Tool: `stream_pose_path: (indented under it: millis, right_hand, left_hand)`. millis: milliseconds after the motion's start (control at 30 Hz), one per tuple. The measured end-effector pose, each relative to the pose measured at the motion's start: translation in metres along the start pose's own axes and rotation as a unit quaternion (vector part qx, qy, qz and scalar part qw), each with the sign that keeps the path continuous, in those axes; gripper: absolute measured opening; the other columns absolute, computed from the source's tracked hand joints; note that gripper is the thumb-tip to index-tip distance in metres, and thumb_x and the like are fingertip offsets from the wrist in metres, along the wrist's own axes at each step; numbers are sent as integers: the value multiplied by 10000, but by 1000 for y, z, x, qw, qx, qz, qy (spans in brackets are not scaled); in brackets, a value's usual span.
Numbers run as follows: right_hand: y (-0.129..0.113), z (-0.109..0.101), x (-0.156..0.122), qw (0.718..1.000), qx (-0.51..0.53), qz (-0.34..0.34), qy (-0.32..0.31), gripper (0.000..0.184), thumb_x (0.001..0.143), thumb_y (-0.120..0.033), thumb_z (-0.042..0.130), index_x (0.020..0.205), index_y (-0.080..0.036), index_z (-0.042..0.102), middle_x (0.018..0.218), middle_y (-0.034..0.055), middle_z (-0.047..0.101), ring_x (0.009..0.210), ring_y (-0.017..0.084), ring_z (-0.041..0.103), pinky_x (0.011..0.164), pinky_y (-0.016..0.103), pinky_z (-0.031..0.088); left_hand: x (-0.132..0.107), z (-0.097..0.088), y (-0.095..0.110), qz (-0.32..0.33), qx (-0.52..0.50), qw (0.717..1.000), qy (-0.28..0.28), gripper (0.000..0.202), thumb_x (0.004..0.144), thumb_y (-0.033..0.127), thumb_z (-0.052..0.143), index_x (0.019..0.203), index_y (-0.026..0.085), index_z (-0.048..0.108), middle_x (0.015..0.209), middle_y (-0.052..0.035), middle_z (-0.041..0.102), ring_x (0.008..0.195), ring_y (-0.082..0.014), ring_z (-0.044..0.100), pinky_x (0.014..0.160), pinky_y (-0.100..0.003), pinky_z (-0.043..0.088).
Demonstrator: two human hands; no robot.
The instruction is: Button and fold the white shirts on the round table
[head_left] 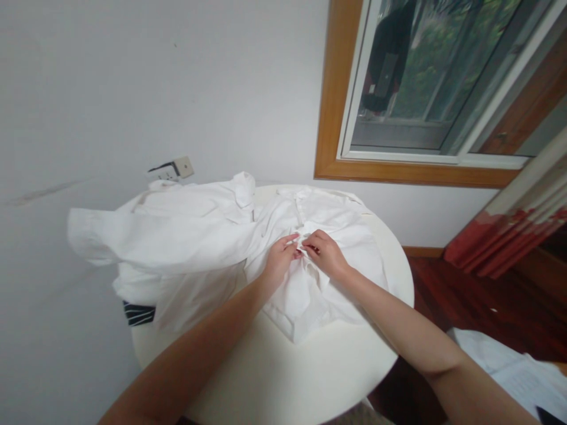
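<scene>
A white long-sleeved shirt (349, 260) lies spread and wrinkled on a round white table (266, 378), with one sleeve (186, 239) stretched out to the left. Near the shirt's middle, my left hand (282, 258) pinches the cloth along what looks like the front opening. My right hand (325, 252) is right beside it, its fingertips closed on the same bunched fabric. Whether a button sits between the fingers is too small to tell. Both hands nearly touch.
More white folded cloth (142, 283) is heaped at the table's left, with a dark striped piece (139, 313) under it. A wall socket (170, 169) is behind. A window (425, 88) and red-white curtain (509, 230) stand right; white fabric (500, 360) lies lower right.
</scene>
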State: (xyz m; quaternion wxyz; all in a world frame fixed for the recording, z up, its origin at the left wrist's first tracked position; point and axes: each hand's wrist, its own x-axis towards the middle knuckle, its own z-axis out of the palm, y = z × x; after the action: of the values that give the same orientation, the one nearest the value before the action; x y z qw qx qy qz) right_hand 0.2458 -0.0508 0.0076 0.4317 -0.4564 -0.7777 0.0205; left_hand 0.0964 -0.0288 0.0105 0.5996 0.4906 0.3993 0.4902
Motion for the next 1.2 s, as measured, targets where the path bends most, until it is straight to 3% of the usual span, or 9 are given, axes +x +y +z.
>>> stream_pose_path:
  millis: [267,533,700,867,1067,1200]
  right_hand:
    - [7,-9,0,993,-101,-59,-15,159,910,-243,508,902,-228,666,889,74,595,886,206,505,781,327,415]
    - [14,-7,-4,980,-168,-102,-30,233,944,-300,468,915,-254,695,899,74,618,857,198,495,743,322,388]
    - [16,-4,-8,986,-133,-101,-9,241,949,-297,458,994,-245,689,900,82,635,859,198,516,754,332,415]
    - [16,-3,-6,988,-109,-111,-20,257,946,-266,454,1105,-241,655,983,87,640,918,201,535,805,348,439]
    - [5,-2,-5,982,-160,-90,-36,255,933,-249,484,1128,-215,643,1006,107,647,929,227,513,796,366,420]
    - [-2,2,-7,988,-145,-46,-24,214,936,-268,478,1063,-209,640,965,89,639,914,216,519,774,334,418]
  left_hand:
    - [-2,-3,8,16,-2,998,-61,379,719,287,662,1060,123,635,895,-67,675,737,-121,627,727,-283,520]
    - [3,-6,6,-24,-68,995,-67,306,695,221,675,984,121,662,911,-80,668,801,-133,615,787,-298,501]
    - [4,-6,8,-18,-74,993,-93,321,665,188,684,975,111,659,808,-50,663,761,-118,606,769,-277,490]
    - [5,-5,8,2,-72,996,-56,362,643,189,681,992,103,643,823,-51,673,766,-118,611,752,-262,484]
    - [13,-12,1,58,11,998,-39,443,687,268,662,1093,98,609,853,-64,686,789,-145,633,778,-294,499]
    - [17,-16,-3,114,123,984,-62,467,764,247,576,1203,95,538,773,-31,679,705,-138,634,713,-276,509]
